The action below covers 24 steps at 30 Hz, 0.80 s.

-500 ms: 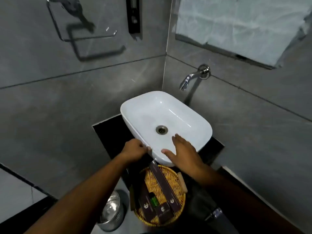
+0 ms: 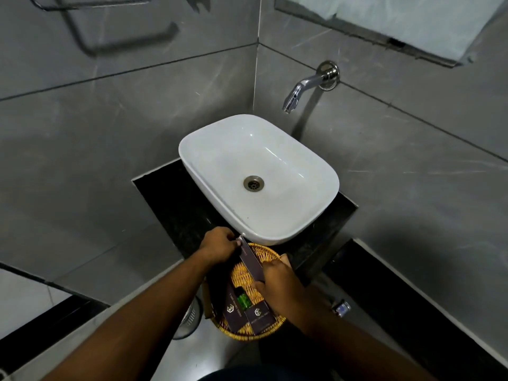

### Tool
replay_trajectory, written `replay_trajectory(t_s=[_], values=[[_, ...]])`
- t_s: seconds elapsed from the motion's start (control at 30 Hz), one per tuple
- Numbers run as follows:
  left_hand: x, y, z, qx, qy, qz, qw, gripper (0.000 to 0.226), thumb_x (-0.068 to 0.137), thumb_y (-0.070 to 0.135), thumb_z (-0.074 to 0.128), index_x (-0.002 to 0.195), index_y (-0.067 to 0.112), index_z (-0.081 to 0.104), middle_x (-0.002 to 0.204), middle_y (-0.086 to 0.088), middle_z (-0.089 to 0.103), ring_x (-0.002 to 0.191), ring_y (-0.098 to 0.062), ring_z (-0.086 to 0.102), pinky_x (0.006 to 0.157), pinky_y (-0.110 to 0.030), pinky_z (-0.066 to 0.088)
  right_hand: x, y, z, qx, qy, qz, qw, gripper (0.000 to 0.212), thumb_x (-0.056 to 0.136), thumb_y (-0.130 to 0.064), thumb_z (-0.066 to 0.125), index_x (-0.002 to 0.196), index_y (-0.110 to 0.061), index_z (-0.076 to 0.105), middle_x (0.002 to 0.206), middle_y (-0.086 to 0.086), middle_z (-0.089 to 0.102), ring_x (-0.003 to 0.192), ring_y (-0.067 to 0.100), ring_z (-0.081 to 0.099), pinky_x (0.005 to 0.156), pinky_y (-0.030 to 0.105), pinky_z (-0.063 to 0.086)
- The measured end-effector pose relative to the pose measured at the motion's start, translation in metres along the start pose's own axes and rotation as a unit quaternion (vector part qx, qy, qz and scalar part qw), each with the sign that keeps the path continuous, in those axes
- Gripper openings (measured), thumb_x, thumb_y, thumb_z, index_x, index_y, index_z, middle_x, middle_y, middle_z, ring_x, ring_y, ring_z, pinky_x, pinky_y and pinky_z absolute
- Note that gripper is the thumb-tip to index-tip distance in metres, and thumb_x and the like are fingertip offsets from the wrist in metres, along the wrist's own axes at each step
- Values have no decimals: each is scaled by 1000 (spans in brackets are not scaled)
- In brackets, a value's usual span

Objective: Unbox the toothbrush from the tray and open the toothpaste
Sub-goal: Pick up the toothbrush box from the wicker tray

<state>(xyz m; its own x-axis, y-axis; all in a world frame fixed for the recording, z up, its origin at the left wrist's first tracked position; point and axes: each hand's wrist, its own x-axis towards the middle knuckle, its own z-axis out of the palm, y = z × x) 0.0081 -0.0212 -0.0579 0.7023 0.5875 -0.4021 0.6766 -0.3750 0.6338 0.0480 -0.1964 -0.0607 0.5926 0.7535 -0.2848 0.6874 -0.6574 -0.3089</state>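
Note:
A round wicker tray [image 2: 264, 251] sits on the black counter just in front of the sink. A long dark toothbrush box [image 2: 251, 261] lies tilted across it. My left hand [image 2: 218, 246] pinches the box's far end near the sink rim. My right hand [image 2: 277, 279] grips the box's near part over the tray. Two shorter dark boxes [image 2: 232, 309] [image 2: 259, 317] and a small green bottle [image 2: 243, 298] lie in the tray's near half. I cannot tell which item holds the toothpaste.
A white basin [image 2: 192, 149] stands on the black counter [image 2: 170, 193] in the corner, with a chrome wall tap [image 2: 302, 88] above it. A steel bin [image 2: 189, 320] stands on the floor at the left. A small chrome fitting [image 2: 341, 307] sits at the right.
Both hands have come back from the sink rim to the tray and have taken hold of the long dark box. The view has tilted downward.

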Motion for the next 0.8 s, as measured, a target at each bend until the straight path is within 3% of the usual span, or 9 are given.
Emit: replay_trajectory(t_s=[0.1, 0.2, 0.27, 0.37, 0.5, 0.57, 0.73, 0.8], values=[[4, -3, 4, -18, -2, -10, 1000, 22, 85, 24, 66, 97, 8, 72, 103, -13, 72, 89, -22, 63, 76, -26, 46, 7, -4, 2, -18, -13, 7, 1000, 21, 86, -36, 56, 87, -16, 63, 92, 6, 70, 93, 23, 64, 117, 44, 15], [5, -3, 3, -73, 4, -34, 997, 18, 83, 24, 68, 85, 7, 73, 89, -12, 75, 84, -25, 69, 79, -33, 56, 11, -7, 0, 16, -14, 22, 1000, 13, 82, -34, 59, 79, -21, 58, 89, 4, 71, 88, 22, 65, 114, 40, 21], [0, 0, -3, -151, 16, -51, 987, 21, 82, 23, 70, 81, 3, 72, 77, -11, 73, 73, -24, 70, 75, -39, 61, 13, -6, -2, 56, -2, 30, 998, 18, 78, -34, 62, 84, -17, 61, 90, 5, 70, 88, 25, 63, 103, 39, 37], [-15, 1, -22, -246, 47, -51, 967, 23, 80, 24, 73, 80, 1, 71, 71, -10, 70, 65, -20, 66, 63, -33, 58, 12, -11, -9, 132, 31, 21, 991, 24, 73, -39, 63, 87, -19, 60, 89, 2, 66, 83, 24, 61, 81, 40, 52], [-32, 7, -46, -306, 76, -29, 948, 26, 80, 26, 73, 78, 0, 71, 66, -8, 70, 63, -18, 65, 59, -30, 56, 14, -22, -18, 171, 89, -6, 981, 24, 72, -45, 58, 87, -25, 58, 84, -4, 64, 76, 18, 63, 69, 39, 58], [-34, 15, -55, -334, 94, -31, 937, 22, 80, 26, 72, 68, 8, 70, 55, 1, 67, 55, -14, 63, 55, -29, 52, 16, -27, -24, 168, 111, -27, 979, 27, 73, -46, 56, 90, -24, 57, 85, -4, 63, 76, 17, 63, 65, 38, 59], [-36, 34, -70, -355, 155, -19, 922, 30, 84, 25, 67, 58, 12, 61, 41, 9, 58, 40, -3, 57, 49, -26, 50, 22, -37, -42, 153, 135, -60, 977, 34, 80, -42, 60, 103, -16, 58, 97, 1, 63, 86, 17, 61, 68, 33, 60], [-37, 37, -76, -369, 181, -25, 911, 31, 86, 23, 63, 59, 9, 58, 44, 5, 58, 40, -7, 59, 50, -28, 53, 24, -38, -47, 150, 141, -73, 976, 35, 82, -39, 61, 107, -14, 58, 100, 2, 63, 88, 18, 61, 71, 31, 59]])
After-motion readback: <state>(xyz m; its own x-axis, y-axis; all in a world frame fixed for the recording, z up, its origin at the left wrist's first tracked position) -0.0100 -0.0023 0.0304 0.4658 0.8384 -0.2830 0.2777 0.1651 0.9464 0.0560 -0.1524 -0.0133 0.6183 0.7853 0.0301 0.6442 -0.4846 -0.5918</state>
